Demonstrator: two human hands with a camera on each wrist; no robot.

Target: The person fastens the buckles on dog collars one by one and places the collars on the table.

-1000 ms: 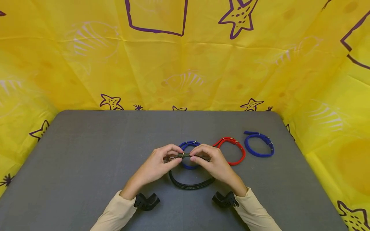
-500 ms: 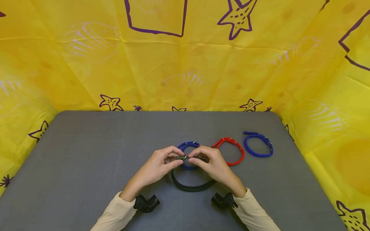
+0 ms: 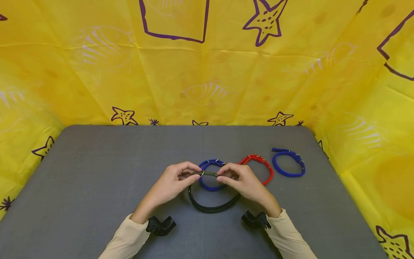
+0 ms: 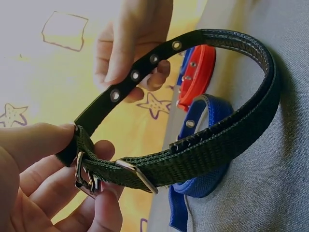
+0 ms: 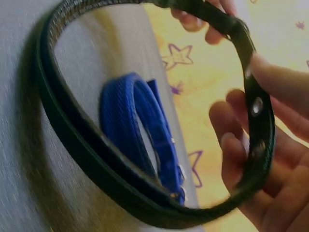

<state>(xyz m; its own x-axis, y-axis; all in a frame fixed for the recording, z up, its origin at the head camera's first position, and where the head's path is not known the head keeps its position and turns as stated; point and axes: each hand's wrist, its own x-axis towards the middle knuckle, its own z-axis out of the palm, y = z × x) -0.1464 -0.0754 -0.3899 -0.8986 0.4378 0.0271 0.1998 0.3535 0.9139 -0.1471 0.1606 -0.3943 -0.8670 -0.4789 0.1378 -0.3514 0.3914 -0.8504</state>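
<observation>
Both hands hold a dark green collar (image 3: 211, 209) formed into a loop, its lower curve hanging toward me. My left hand (image 3: 169, 183) pinches the strap beside the metal buckle (image 4: 87, 179), thumb on top and fingers beneath. A metal keeper ring (image 4: 137, 176) sits on the webbing close to that buckle. On the opposite side, my right hand (image 3: 247, 181) pinches the strap's eyelet section (image 4: 135, 75) between thumb and fingers. A short straight length of strap spans the two hands in the head view. The strap's tip is partly hidden behind the left fingers.
Just beyond the hands a blue collar (image 3: 211, 188) lies coiled on the grey table (image 3: 113, 172). To its right are a red collar (image 3: 270, 176), partly covered by the right hand, and another blue collar (image 3: 289, 175). A yellow printed cloth (image 3: 200, 72) hangs behind and at the sides.
My hands have drawn slightly apart, the left going left and the right going right. More of the green strap shows between them. The other collars stay in place.
</observation>
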